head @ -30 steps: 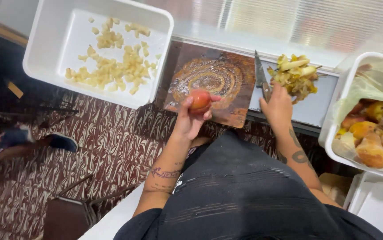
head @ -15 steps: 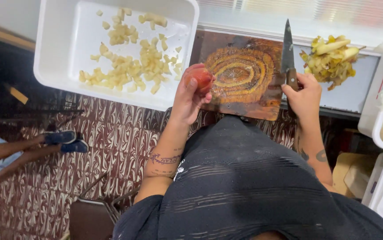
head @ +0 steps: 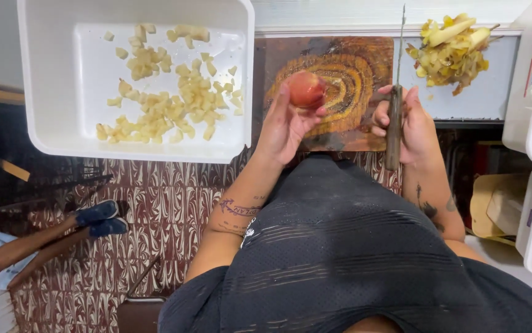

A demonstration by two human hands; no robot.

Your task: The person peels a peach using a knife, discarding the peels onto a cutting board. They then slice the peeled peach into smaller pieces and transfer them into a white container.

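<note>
L hand [head: 284, 123] grips apple [head: 307, 89] over cutting board [head: 331, 74], as before; R hand [head: 405, 123] clasps knife [head: 395, 105], now lifted blade-up, clear of peel pile [head: 451, 46].

wood, plastic, steel and fruit skin

the cutting board [head: 346, 74] is dark wood with ringed grain, slightly glossy; the tray [head: 50, 74] is smooth white plastic with a soft sheen; the knife [head: 395, 105] has a thin metal blade and matt brown wooden handle; the apple [head: 306, 89] looks smooth-skinned and faintly shiny.
</note>
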